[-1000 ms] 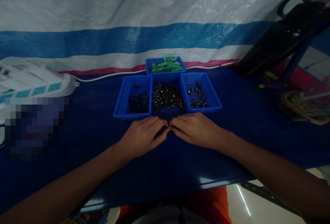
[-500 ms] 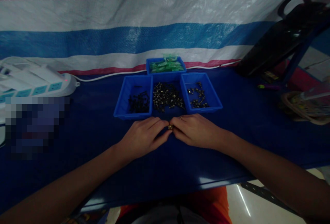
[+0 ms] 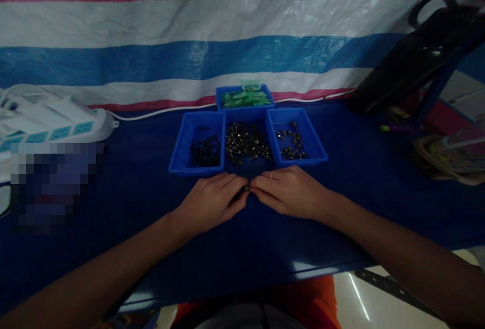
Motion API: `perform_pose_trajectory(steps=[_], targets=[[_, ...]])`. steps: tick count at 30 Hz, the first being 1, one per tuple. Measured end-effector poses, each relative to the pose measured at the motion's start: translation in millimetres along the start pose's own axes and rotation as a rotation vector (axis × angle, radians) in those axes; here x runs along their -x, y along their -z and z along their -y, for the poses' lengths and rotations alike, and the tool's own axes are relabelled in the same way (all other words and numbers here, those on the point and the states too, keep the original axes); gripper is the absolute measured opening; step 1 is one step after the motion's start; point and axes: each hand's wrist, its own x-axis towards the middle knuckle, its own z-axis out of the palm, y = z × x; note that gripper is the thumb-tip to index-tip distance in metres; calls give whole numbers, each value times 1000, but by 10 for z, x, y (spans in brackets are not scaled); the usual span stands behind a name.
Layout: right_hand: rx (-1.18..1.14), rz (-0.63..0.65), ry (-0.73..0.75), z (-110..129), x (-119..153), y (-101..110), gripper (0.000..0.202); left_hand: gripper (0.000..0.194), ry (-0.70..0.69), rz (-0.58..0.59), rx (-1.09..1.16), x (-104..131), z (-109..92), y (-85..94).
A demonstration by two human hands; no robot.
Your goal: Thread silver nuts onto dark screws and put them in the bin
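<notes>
Between the fingertips of both hands is a small metal part [image 3: 247,188], mostly covered, its exact kind too small to make out. My left hand [image 3: 215,195] pinches it from the left, thumb below the forefinger. From the right, my right hand [image 3: 290,190], with a ring on one finger, pinches it too. Just beyond the hands lies a heap of small metal fittings [image 3: 246,142]. It sits between a left blue bin [image 3: 177,143] of dark small parts [image 3: 205,151] and a right blue bin [image 3: 313,139] with scattered metal fittings [image 3: 291,142].
Behind stands another blue bin [image 3: 245,110] of green packets [image 3: 246,97]. A white power strip [image 3: 56,122] is at left, its cable [image 3: 162,111] running along the striped sheet [image 3: 151,20]. At right are a black bottle [image 3: 413,58], a purple pen [image 3: 397,129] and a basket [image 3: 447,159].
The small metal part has turned and shifted slightly left, showing less of its brassy face. My right fingers have changed their bend a little, and the ring shows more clearly.
</notes>
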Motion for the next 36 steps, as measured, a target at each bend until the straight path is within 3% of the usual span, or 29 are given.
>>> perform_pose_trajectory(steps=[28,32,36], targets=[[-103,49,-67,20,-36,18,9,18,-45,-69,-3,18,-11,14],[-26,-8,-28,43,-10,85,13,20,-21,-27,-64,14,-13,9],[152,-204,-130,-5,26,207,19,22,11,-2,-165,11,-9,-10]])
